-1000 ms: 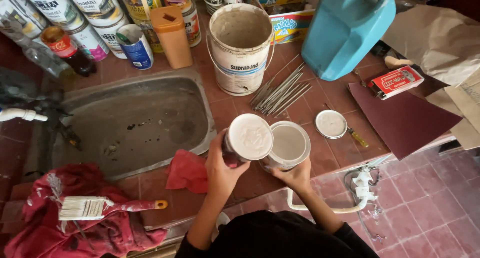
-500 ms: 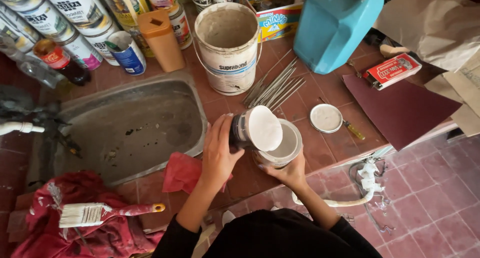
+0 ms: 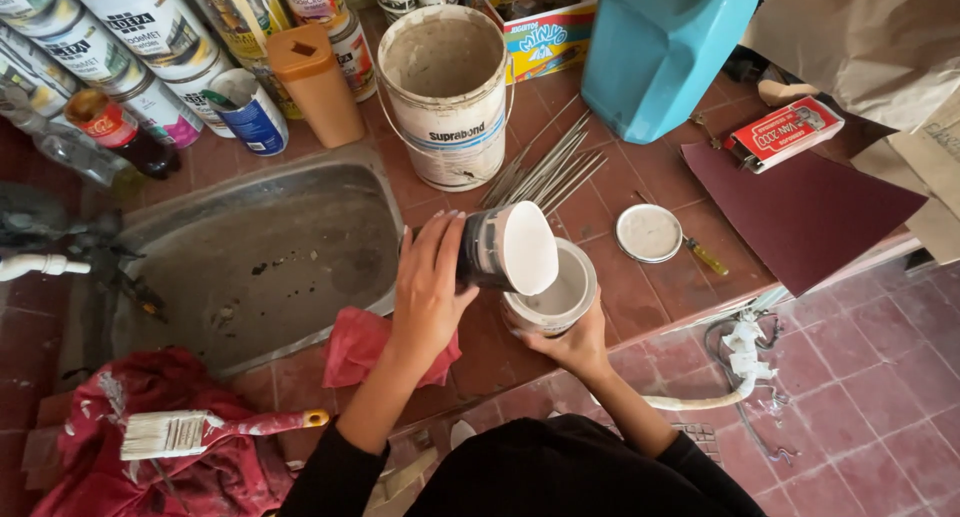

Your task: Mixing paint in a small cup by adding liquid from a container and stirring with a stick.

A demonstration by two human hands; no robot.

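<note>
Paint can [image 3: 505, 249], small and dark-sided, is tipped nearly onto its side, with its white-coated mouth turned toward the right and held directly above an open white-lined can [image 3: 553, 295]. The left hand [image 3: 430, 289] is wrapped around the body of the tipped can, fingers closed on its wall. The right hand [image 3: 572, 342] grips the lower can from the near side, fingers curled against its wall, at the front edge of the red tiled counter [image 3: 620, 307].

Just right of the two cans lies a round lid [image 3: 649, 233], white on its upper face, with a yellow-handled screwdriver [image 3: 705, 256] touching its edge. Behind the cans, a bundle of thin metal rods [image 3: 548, 172] lies fanned on the tiles, next to a large white bucket [image 3: 446, 92] with a wire handle. A blue plastic jug [image 3: 665, 47] stands further right, beside a dark red sheet [image 3: 800, 212] and a small red box [image 3: 785, 132].

Left of the hands, a red rag [image 3: 350, 345] lies at the rim of a stained metal sink [image 3: 260, 262]. A paint-marked brush [image 3: 205, 432] rests on crumpled red cloth [image 3: 130, 447] at the near left. Tall paint cans [image 3: 130, 32] line the back of the counter.
</note>
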